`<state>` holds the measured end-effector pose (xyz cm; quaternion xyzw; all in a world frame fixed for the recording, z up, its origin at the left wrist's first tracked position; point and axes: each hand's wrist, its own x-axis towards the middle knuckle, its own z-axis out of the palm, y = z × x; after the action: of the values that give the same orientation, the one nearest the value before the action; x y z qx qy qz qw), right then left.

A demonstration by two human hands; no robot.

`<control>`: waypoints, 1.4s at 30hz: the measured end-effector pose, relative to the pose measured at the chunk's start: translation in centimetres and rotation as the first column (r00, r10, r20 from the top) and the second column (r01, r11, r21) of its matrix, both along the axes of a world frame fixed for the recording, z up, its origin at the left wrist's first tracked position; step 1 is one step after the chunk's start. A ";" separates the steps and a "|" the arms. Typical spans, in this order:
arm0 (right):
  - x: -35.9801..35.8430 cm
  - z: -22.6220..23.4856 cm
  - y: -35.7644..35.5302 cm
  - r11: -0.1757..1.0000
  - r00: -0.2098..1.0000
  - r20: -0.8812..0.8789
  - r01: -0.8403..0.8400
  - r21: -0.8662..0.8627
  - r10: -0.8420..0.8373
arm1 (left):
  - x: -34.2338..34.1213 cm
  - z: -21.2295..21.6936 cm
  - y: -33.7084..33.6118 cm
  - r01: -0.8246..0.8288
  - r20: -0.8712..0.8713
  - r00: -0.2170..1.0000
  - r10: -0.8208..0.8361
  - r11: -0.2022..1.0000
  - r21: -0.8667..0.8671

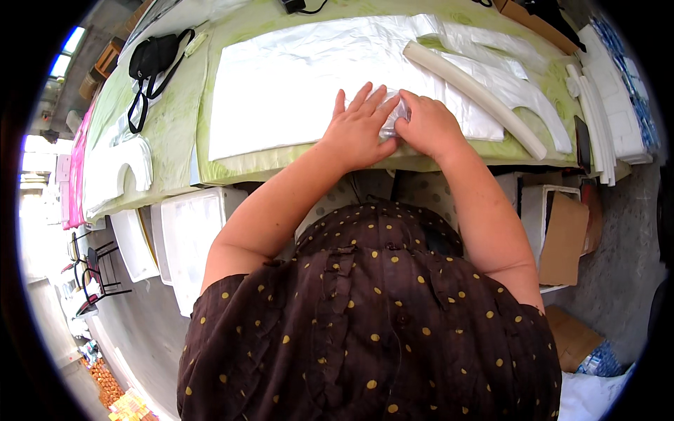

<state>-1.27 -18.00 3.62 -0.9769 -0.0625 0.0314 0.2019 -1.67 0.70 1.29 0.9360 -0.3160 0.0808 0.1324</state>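
Note:
A wide stack of flat white plastic sheets [281, 84], which look like plastic bags, lies on the table before me. My left hand [357, 133] rests flat on its near part with the fingers spread. Close beside it, my right hand [430, 126] has its thumb and forefinger closed on a crumpled bit of thin, clear plastic film [394, 121]. The film's far part is hidden by my hands. Right of my right hand, a long cream-coloured tube [477, 98] lies slantwise over the white plastic.
A green patterned cover [172, 168] lies over the table. A black pouch with a strap [153, 57] and U-cut white plastic [130, 165] lie at left. White rolls [595, 126] stand along the right edge. Below are white bins [193, 238] and a cardboard box [564, 235].

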 end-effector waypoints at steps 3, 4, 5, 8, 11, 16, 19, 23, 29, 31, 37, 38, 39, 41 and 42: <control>-0.2 0.3 -0.1 0.999 1.000 -0.005 -0.025 -0.043 0.024 | -3.4 1.1 1.7 0.105 0.030 0.994 -0.101 0.938 -0.330; -0.3 0.4 -0.1 1.000 1.000 -0.013 -0.010 -0.028 0.009 | -5.4 0.6 2.5 0.023 -0.154 0.982 -0.106 0.887 -0.461; -0.3 0.6 0.0 1.000 1.000 -0.021 0.002 -0.014 -0.003 | -7.6 -0.4 3.5 -0.087 -0.332 0.934 -0.130 0.820 -0.566; -1.2 0.1 -0.1 0.997 0.999 0.025 -0.040 -0.059 0.041 | -9.8 -3.2 4.5 -0.616 -0.833 0.474 -0.286 0.568 -0.546; -4.2 0.2 0.9 0.983 0.985 0.048 -0.158 -0.095 0.163 | -10.1 -3.8 4.3 -0.906 -0.809 0.081 -0.582 0.295 -0.303; -10.5 -1.0 2.5 0.871 0.932 0.316 -0.298 0.390 0.177 | -9.7 -4.8 2.0 -0.922 -0.672 0.313 -0.671 -0.047 -0.383; -11.6 -2.4 3.0 0.667 0.996 -0.057 0.001 0.745 0.062 | -11.3 -3.9 3.0 -0.926 -0.661 0.278 -0.697 -0.012 -0.378; -10.8 -4.5 4.2 0.469 0.988 -0.128 0.074 0.880 0.085 | -12.6 -4.1 3.8 -0.920 -0.689 0.261 -0.676 0.042 -0.389; -10.8 -5.5 5.6 0.435 0.998 -0.058 0.058 0.898 -0.012 | -13.7 -2.0 5.7 -0.860 -0.705 0.507 -0.495 -0.244 -0.448; -10.5 -5.8 6.2 0.452 0.999 -0.029 0.021 0.892 0.013 | -14.2 -3.1 6.7 -0.829 -0.714 0.525 -0.464 -0.090 -0.551; -10.5 -5.1 8.0 0.407 0.989 -0.074 0.015 0.913 0.130 | -13.9 -4.1 6.6 -0.797 -0.771 0.596 -0.225 -0.050 -0.601; -10.7 -4.6 8.1 0.399 0.981 -0.100 0.027 0.917 0.163 | -13.7 -4.5 6.7 -0.783 -0.767 0.619 -0.172 -0.060 -0.619; -10.9 -4.7 7.2 0.450 0.969 -0.124 0.015 0.893 0.212 | -13.8 -4.5 6.3 -0.783 -0.761 0.620 -0.190 -0.080 -0.617; -10.1 -5.3 6.3 0.539 0.932 -0.162 -0.040 0.841 0.323 | -14.0 -4.0 6.7 -0.783 -0.765 0.622 -0.170 -0.103 -0.614; -9.9 -5.4 6.5 0.534 0.923 -0.167 -0.048 0.844 0.347 | -14.2 -3.6 6.8 -0.788 -0.774 0.615 -0.150 -0.095 -0.608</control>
<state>-11.15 -11.54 -1.77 -0.7345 -0.1482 0.1766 0.6382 -15.90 7.54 -2.29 0.5661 0.1755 -0.0195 0.8052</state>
